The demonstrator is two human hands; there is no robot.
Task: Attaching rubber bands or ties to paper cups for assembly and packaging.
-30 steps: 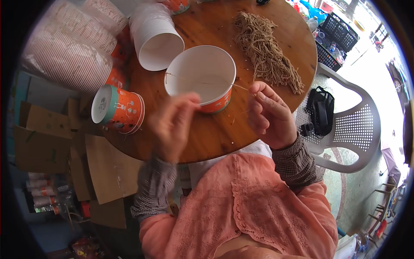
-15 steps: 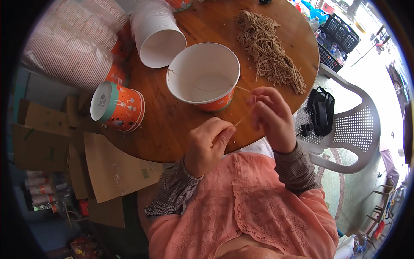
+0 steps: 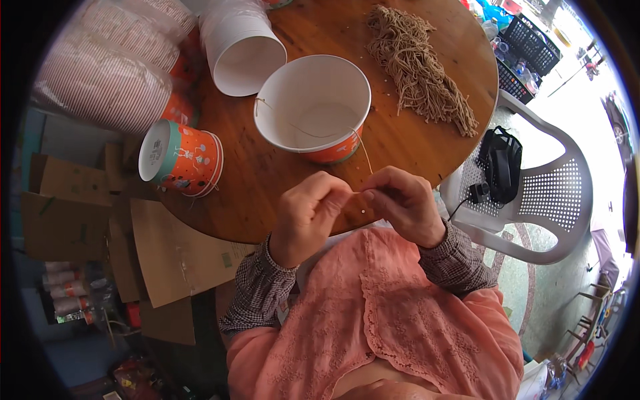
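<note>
A thin tan string point(image 3: 369, 159) runs over the rim of a large white-lined paper bucket point(image 3: 283, 110) with an orange outside, passing through its wall near both sides. My left hand point(image 3: 310, 217) is closed in a pinch at the table's near edge. Its fingertips meet those of my right hand point(image 3: 405, 205), which also pinches. The string's end goes into my right fingers; what lies exactly between the fingertips is hidden. Both hands are in front of the bucket, apart from it. Farther right lies a loose bundle of tan strings point(image 3: 427, 73).
On the round wooden table point(image 3: 247, 200), an orange bucket point(image 3: 190, 157) lies tipped at left, beside stacked white buckets point(image 3: 247, 63) in plastic. Wrapped bucket stacks point(image 3: 107, 80) fill the far left. Cardboard boxes point(image 3: 180, 247) stand below; a grey plastic chair point(image 3: 567, 200) holds a black bag point(image 3: 501, 163).
My right hand has come down and left until its fingertips meet my left hand's. The string now hangs down from the bucket's rim toward them. The view has shifted slightly.
</note>
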